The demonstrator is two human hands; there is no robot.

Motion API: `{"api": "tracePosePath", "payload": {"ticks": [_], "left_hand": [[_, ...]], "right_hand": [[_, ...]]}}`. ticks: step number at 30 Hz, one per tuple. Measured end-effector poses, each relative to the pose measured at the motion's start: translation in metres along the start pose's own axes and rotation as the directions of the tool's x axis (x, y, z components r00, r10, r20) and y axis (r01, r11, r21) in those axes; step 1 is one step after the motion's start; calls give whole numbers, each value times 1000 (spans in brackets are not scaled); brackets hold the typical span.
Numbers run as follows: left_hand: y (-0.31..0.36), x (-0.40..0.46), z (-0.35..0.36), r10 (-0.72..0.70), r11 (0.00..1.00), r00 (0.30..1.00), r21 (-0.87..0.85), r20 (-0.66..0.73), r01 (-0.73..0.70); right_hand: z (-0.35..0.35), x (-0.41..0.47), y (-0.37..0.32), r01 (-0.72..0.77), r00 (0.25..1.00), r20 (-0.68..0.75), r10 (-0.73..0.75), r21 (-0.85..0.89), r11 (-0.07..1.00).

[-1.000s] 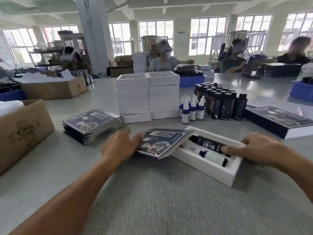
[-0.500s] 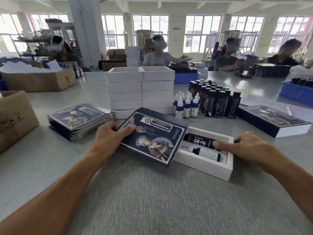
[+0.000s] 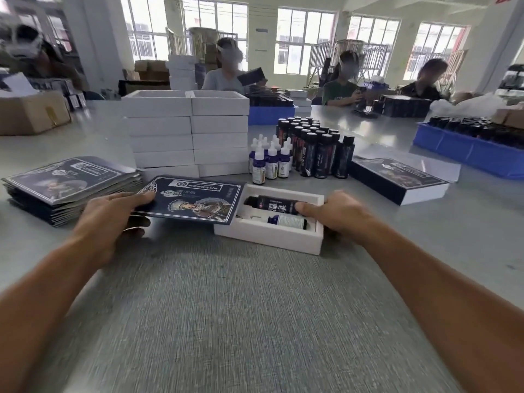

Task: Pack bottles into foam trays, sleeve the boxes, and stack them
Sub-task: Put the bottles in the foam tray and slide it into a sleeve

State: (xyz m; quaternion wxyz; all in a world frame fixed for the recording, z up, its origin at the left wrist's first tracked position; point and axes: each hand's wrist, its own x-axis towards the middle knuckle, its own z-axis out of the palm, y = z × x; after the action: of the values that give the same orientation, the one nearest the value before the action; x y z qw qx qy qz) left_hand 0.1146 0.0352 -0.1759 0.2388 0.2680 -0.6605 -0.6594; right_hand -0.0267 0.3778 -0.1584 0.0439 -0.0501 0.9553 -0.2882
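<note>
A white foam tray (image 3: 266, 238) lies on the table before me, holding a black bottle (image 3: 270, 204) and a small blue dropper bottle (image 3: 286, 221) side by side. A dark blue printed sleeve (image 3: 192, 201) covers the tray's left end. My left hand (image 3: 112, 219) grips the sleeve's left edge, thumb on top and fingers beneath. My right hand (image 3: 337, 212) holds the tray's right end, its thumb lying on the black bottle.
Flat sleeves (image 3: 65, 184) are piled at the left. Two stacks of white trays (image 3: 188, 134) stand behind, with dropper bottles (image 3: 269, 163) and black bottles (image 3: 317, 151) beside them. A sleeved box (image 3: 397, 180) lies at the right, a blue bin (image 3: 465, 146) beyond. People work across the table.
The sleeve has flattened level and slid right over the tray's left end. My right hand stays at the tray's right end. The camera has moved closer.
</note>
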Motion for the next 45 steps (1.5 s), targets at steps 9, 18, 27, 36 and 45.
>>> {"api": "tracePosePath", "payload": {"ticks": [9,18,27,36,45], "left_hand": [[6,-8,3,463,873,867,268,-186,-408],[19,-32,9,585,796,796,299,-155,-526],[14,-19,-4,400,916,867,107,-297,-386],[1,-8,-17,420,894,826,324,-375,-308],[-5,-10,-12,449,871,742,431,-497,-237]], "right_hand": [[-13,-7,1,-45,988,156,14,202,978],[-22,-14,6,24,997,59,-41,267,963],[-32,-13,13,-138,990,96,100,607,783],[-19,-11,11,-149,986,63,152,735,661],[-11,-19,3,-163,986,136,94,703,692]]}}
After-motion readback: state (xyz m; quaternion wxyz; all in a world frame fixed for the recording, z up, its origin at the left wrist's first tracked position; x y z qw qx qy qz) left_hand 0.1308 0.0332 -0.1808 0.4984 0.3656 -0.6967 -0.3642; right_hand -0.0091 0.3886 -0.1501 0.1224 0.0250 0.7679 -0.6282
